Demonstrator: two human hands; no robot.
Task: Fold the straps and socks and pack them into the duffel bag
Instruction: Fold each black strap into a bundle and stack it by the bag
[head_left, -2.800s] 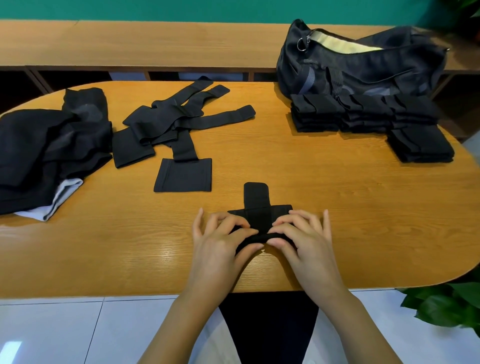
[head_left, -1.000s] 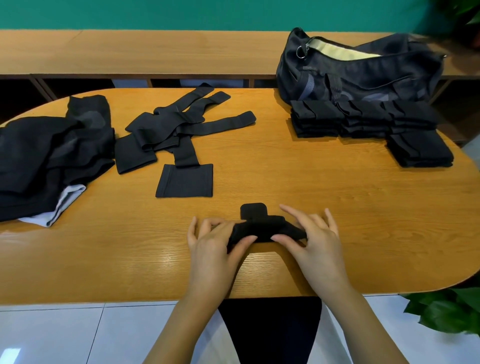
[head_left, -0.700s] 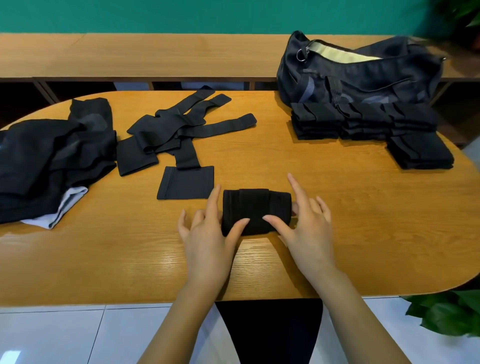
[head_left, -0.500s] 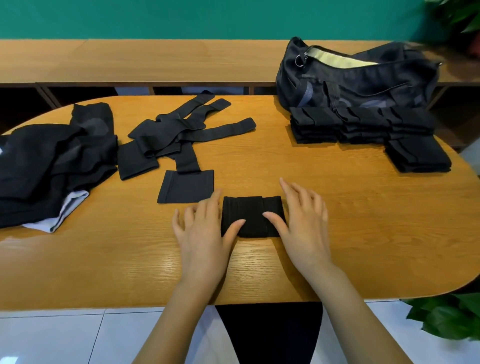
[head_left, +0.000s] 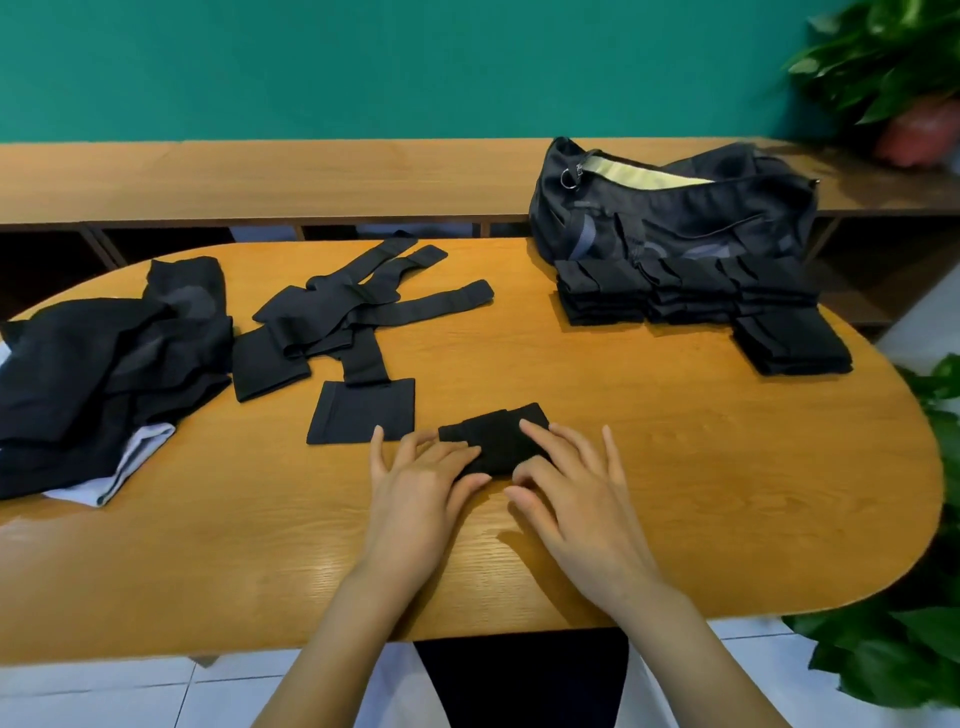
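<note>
Near front edge of oval wood-grain table (head_left: 701, 493), centre: folded strap (head_left: 501, 434), black matte woven fabric, compact rectangular bundle w/ stepped layers on top, lying flat, slightly skewed. Pressed from both ends: L hand (head_left: 421, 483) on left end, fingers (head_left: 449, 453) nearly straight and spread, thumb along near edge; R hand (head_left: 576, 499) on right end, fingers gently bent, tips on top, thumb by near edge. Flat press on both sides, no closed grasp seen.

Just left of bundle, not touching: square pad (head_left: 363, 410), flat, black, hemmed on one side, joined to narrow band running up into loose straps (head_left: 358, 312), tangled long flat bands w/ rounded ends. Far left: dark heap (head_left: 104, 364) of soft crumpled cloth, pale lining at lower edge.

Back right: duffel bag (head_left: 675, 213), dark, slouched, zip open, pale yellow lining showing, metal ring at left end. Right against its front: folded stacks (head_left: 649, 293), black, neat rectangular piles in a row, one more pile nearer at right end. Behind: wooden shelf unit (head_left: 260, 176), teal wall (head_left: 415, 62). Leafy plant (head_left: 883, 649) at right.
</note>
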